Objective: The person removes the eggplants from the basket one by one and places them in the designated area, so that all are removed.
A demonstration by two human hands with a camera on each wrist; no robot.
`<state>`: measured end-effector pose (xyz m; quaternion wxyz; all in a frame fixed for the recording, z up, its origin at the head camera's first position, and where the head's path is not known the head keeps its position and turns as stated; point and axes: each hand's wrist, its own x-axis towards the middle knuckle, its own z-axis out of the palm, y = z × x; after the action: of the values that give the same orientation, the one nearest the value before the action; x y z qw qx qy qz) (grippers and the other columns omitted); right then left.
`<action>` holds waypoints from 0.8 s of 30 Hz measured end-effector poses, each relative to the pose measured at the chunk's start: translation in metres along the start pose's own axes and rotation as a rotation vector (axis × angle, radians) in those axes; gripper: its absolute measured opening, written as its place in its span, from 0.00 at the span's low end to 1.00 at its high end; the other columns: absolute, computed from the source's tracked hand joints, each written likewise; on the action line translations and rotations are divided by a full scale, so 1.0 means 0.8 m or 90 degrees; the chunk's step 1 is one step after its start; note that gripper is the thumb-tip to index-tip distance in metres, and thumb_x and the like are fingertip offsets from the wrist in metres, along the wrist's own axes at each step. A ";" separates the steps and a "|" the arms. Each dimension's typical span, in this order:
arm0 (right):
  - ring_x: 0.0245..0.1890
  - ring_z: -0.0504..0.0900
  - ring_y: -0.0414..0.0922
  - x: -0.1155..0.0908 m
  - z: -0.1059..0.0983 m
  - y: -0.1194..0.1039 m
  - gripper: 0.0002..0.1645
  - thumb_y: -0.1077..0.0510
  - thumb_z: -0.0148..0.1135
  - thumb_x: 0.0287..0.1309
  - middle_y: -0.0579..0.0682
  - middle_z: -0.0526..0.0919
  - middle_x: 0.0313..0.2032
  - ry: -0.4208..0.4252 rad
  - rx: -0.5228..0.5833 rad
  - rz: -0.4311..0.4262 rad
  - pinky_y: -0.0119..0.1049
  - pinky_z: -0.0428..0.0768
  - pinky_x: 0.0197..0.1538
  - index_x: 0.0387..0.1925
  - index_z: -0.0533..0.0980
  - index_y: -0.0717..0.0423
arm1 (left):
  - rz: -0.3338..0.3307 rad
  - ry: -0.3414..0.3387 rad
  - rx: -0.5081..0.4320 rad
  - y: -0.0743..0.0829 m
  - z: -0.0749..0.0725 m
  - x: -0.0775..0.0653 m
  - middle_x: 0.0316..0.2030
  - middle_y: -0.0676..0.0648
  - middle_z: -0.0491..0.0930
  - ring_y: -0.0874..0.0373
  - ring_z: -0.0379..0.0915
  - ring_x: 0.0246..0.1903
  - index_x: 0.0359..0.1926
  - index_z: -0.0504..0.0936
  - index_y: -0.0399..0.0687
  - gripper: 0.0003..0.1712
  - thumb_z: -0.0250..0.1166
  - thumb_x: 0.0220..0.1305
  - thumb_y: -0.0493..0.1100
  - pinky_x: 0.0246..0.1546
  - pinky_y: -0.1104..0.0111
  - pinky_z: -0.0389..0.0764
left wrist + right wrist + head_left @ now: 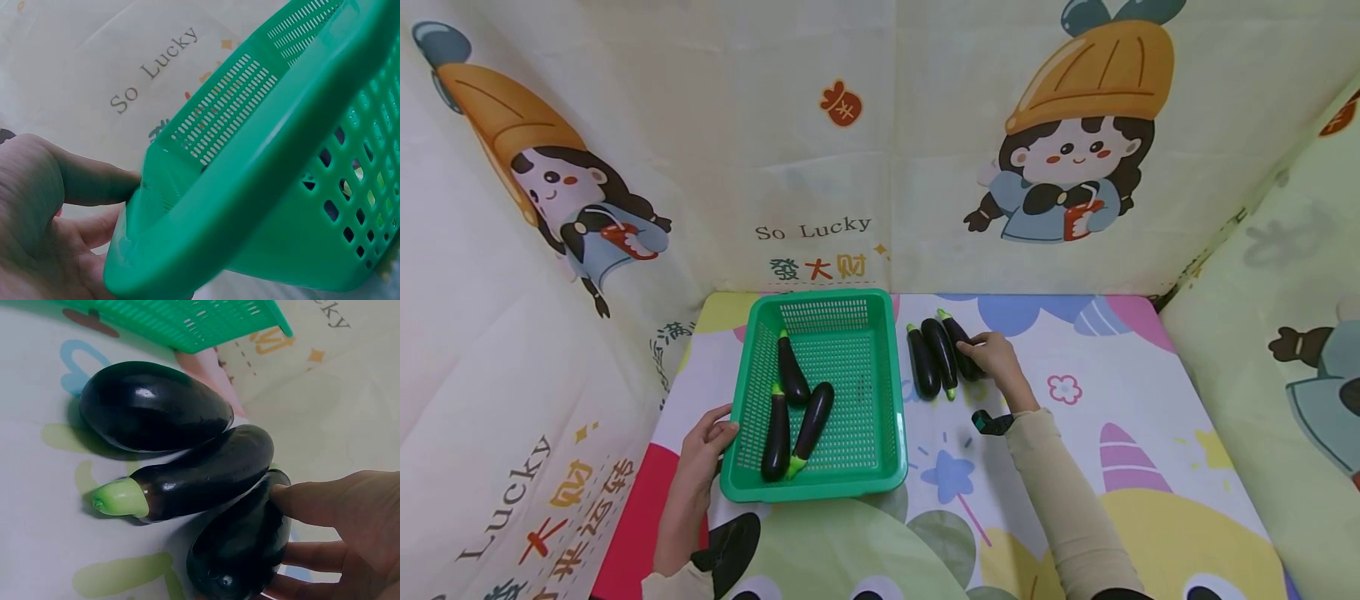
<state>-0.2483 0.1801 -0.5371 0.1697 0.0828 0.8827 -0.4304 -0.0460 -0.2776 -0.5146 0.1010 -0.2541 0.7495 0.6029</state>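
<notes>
My left hand (696, 454) holds the left rim of a green plastic basket (850, 490); in the left wrist view the thumb (100, 181) lies on the rim and the fingers pass beneath it. Inside the basket, on its left side, lie a far eggplant (792, 372), a near-left eggplant (776, 437) and a slanting eggplant (814, 421). To the right of the basket, a left eggplant (923, 364), a middle eggplant (938, 350) and a right eggplant (231, 550) lie side by side. My right hand (996, 360) grips the right one between thumb and fingers.
A patterned cloth (1060, 450) covers the table under everything. Printed fabric walls (925, 167) rise behind and on both sides. A dark strap (992, 423) sits at the right wrist, and another dark wrist mount (733, 546) is at the left.
</notes>
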 end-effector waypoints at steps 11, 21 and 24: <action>0.40 0.83 0.50 0.002 -0.001 -0.005 0.34 0.44 0.62 0.71 0.71 0.81 0.59 -0.011 -0.082 -0.019 0.31 0.82 0.32 0.62 0.78 0.69 | 0.001 0.000 0.003 0.001 -0.001 0.000 0.36 0.70 0.78 0.67 0.76 0.42 0.78 0.61 0.48 0.34 0.59 0.79 0.51 0.46 0.71 0.79; 0.38 0.82 0.51 0.002 0.001 -0.009 0.32 0.45 0.61 0.71 0.70 0.84 0.55 -0.007 -0.138 -0.045 0.33 0.79 0.34 0.58 0.79 0.72 | -0.013 0.013 0.007 0.001 0.001 0.001 0.38 0.70 0.79 0.66 0.77 0.44 0.79 0.61 0.51 0.37 0.61 0.77 0.53 0.47 0.72 0.79; 0.38 0.83 0.51 0.002 0.000 -0.009 0.32 0.45 0.61 0.71 0.69 0.85 0.54 -0.005 -0.146 -0.050 0.34 0.79 0.35 0.57 0.79 0.72 | -0.015 0.012 0.005 0.001 0.001 0.001 0.38 0.70 0.79 0.65 0.77 0.44 0.79 0.61 0.51 0.37 0.61 0.77 0.53 0.47 0.72 0.79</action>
<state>-0.2518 0.1753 -0.5323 0.1643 0.0269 0.9281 -0.3330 -0.0474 -0.2767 -0.5144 0.1023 -0.2679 0.7498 0.5963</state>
